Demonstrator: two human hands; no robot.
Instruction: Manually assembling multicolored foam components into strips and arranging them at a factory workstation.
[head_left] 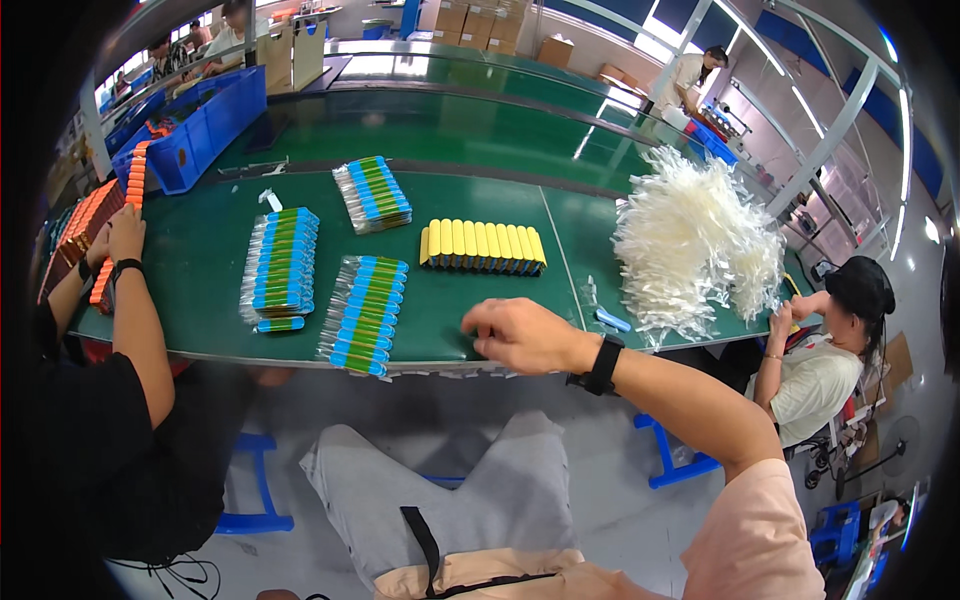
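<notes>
My right hand hovers over the near edge of the green table, wearing a black wristband. Its fingers are loosely bent and a gap shows between them; I see nothing held. Just beyond it stands a row of yellow-topped cylindrical battery cells with dark bottoms. To the left lie three stacks of blue-and-green cells in clear wrap: a nearer stack, a left stack and a far stack. One single blue-and-green cell rests below the left stack. My left hand is out of view.
Right of my hand sit a small blue tool and a large heap of clear plastic strips. At left a co-worker's hands touch a column of orange cells near a blue bin. Another person sits at right.
</notes>
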